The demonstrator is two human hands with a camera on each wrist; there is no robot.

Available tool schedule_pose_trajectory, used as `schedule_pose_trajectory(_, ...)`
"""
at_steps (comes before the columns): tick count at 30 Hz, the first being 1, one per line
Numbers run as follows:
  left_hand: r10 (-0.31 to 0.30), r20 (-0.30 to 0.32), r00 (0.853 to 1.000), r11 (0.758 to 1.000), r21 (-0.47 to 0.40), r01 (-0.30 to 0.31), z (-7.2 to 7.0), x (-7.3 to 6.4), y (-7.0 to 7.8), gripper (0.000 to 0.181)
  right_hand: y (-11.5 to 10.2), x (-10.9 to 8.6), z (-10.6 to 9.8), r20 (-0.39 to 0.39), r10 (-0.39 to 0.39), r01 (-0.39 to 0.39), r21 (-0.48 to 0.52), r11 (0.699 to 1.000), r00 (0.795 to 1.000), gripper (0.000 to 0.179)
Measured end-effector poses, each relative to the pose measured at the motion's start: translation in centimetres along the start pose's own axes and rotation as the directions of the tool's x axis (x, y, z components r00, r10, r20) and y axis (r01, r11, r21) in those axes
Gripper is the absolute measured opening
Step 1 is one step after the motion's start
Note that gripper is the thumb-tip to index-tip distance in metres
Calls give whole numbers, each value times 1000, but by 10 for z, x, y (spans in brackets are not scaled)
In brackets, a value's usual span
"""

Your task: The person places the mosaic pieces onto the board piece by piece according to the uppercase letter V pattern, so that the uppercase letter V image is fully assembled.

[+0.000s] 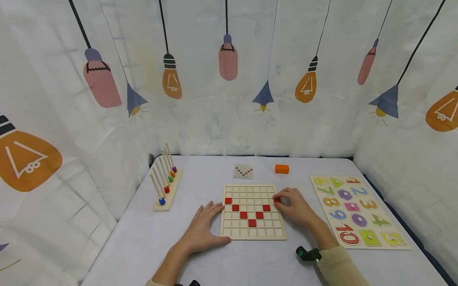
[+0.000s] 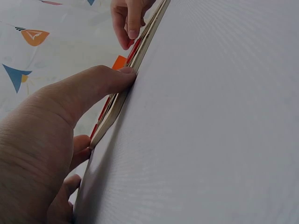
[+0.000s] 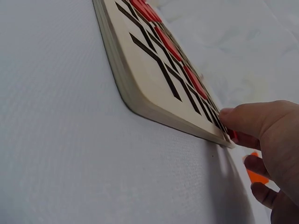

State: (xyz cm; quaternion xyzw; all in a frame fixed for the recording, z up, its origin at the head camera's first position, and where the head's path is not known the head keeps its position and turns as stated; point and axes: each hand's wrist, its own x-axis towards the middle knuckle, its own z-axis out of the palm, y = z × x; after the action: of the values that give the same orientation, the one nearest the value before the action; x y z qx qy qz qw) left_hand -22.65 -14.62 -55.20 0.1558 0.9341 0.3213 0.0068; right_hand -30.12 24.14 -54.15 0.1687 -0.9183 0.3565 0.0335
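A light wooden grid board (image 1: 252, 236) lies flat on the table, with several red square tiles (image 1: 252, 223) in its cells forming a V. My left hand (image 1: 204, 228) steadies the board at its lower left, fingers along the left edge and thumb (image 2: 124, 74) at the front edge. At the right edge, my right hand (image 1: 295, 206) pinches a red square tile (image 1: 277, 200) between thumb and fingers, over the upper right end of the V. That tile is partly hidden by the fingers in the right wrist view.
Behind the board lie a small pattern card (image 1: 243, 171) and an orange block (image 1: 282, 169). To the left stands a peg rack (image 1: 175, 186) with coloured beads. A number and shape puzzle board (image 1: 359, 214) lies on the right. Printed curtains surround the white table (image 1: 143, 246).
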Motion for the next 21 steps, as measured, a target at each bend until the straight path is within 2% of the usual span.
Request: schedule_pose_trajectory(21, -12, 19, 1000, 1000, 2, 12, -1, 0, 0, 111, -4, 8, 9, 26, 8, -7, -6, 1000, 1000, 29)
